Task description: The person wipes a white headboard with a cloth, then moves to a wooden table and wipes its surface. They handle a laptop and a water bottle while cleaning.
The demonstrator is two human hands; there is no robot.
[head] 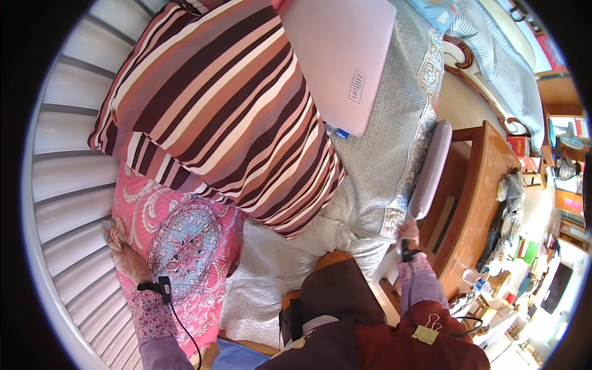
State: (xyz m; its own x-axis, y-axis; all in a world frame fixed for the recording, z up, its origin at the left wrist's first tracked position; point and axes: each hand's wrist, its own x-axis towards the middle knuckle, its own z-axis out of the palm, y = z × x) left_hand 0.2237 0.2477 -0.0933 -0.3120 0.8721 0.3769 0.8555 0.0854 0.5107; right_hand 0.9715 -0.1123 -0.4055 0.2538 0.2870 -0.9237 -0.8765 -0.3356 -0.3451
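Observation:
My left hand (130, 264), in a thin see-through glove, is at the left edge of the bed. Its fingers close on a small crumpled beige cloth (113, 233) beside a pink quilted mat (185, 254) with a round blue floral medallion. My right hand (408, 235), slightly blurred, grips the lower end of a long, rounded mauve object (432, 171); its exact kind is unclear. This object stands along the bed's right edge. Between my hands lies a large striped pillow (222, 111) in brown, cream and mauve, covering part of the mat.
Beyond the pillow lies a pale pink Hilton pillow (342, 60) on a grey quilted bedspread (370, 180). A white slatted rail (69, 175) curves along the left. At right stands a wooden table (490, 185), with bags and bottles further off. Another bed (504, 78) is at upper right.

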